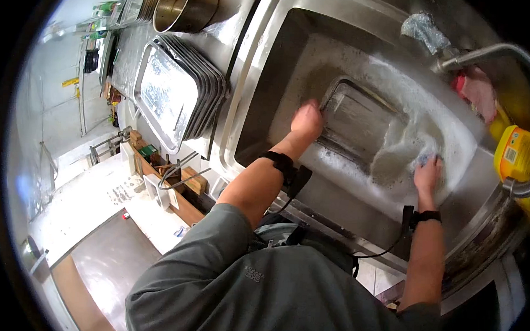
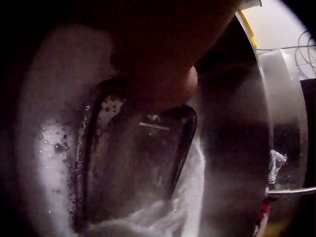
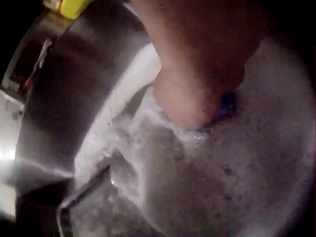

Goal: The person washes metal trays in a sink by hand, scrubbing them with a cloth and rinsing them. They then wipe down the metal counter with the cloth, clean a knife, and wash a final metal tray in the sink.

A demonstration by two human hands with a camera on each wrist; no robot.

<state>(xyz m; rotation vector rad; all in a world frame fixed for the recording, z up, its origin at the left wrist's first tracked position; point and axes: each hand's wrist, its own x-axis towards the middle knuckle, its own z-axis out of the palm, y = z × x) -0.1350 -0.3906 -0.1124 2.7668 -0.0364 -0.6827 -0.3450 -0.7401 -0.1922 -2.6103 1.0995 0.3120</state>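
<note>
Soapy water fills part of a steel sink where a person's left hand closes on the end of a metal tray, lying just to its right. The right hand, amid foam past the tray's other end, clutches 1 blue scrubber, its fingers partly hidden.

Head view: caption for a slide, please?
Left hand at a tray, right hand holding something blue, in a sudsy sink.

I count two hands and one tray in one sink; upper left, one pot, one tray stack; upper right, one tap.
</note>
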